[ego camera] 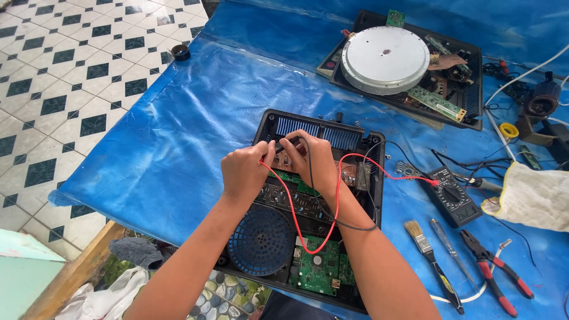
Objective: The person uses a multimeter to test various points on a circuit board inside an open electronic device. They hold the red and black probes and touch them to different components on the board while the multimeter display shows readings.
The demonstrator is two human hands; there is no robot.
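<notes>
An opened black appliance case [269,121] lies on the blue sheet, showing green circuit boards [320,266] and a round blue fan grille [261,240]. My left hand [244,172] grips a probe with a red lead [290,201] over the upper board. My right hand [311,160] holds the probe with the black lead [323,210] right beside it. Both leads run to a black multimeter [451,195] on the right. The probe tips are hidden by my fingers.
A second opened unit with a round grey coil disc [385,59] sits at the back. At right lie a paintbrush [430,258], a screwdriver [450,249], red-handled pliers [492,269], a white cloth [533,195] and a yellow tape roll [508,130]. Tiled floor [71,89] lies beyond the table's left edge.
</notes>
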